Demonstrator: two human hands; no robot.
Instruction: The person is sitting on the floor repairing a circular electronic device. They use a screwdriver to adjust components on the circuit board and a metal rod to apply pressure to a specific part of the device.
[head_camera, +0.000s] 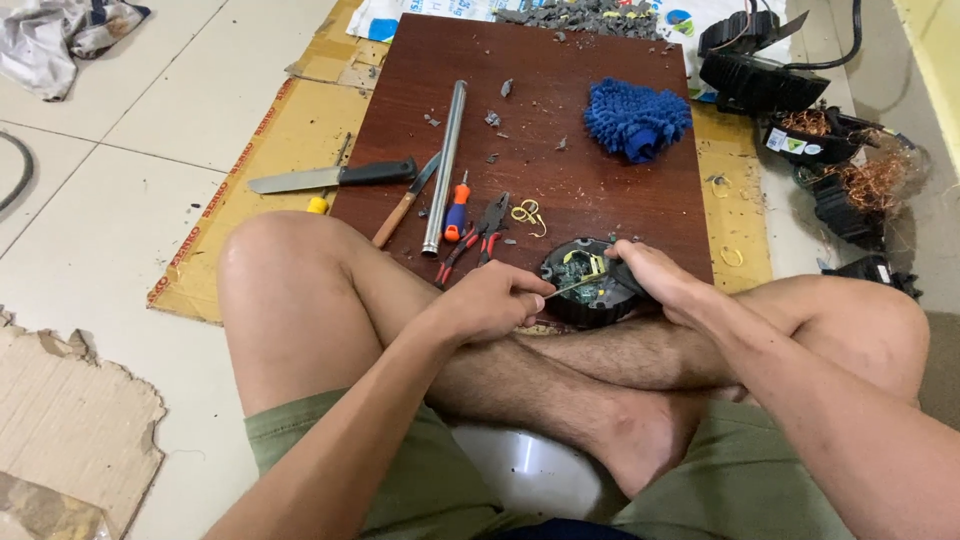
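The left hand (490, 300) is closed around a thin tool (570, 288) whose tip reaches into the round black housing (592, 283). The right hand (650, 272) clamps that housing from its right side, at the near edge of the dark board (600, 190), just above the crossed legs. Left of it lie pliers (478, 236), a screwdriver (456, 208), a steel tube (446, 165) and a knife (330, 177). Farther right sits a blue mitt (636, 120); grey rubble (590, 17) lies at the far edge.

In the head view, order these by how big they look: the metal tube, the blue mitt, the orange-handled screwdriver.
1. Metal tube, longest.
2. Blue mitt, shorter but bulkier.
3. Orange-handled screwdriver, clearly smallest.
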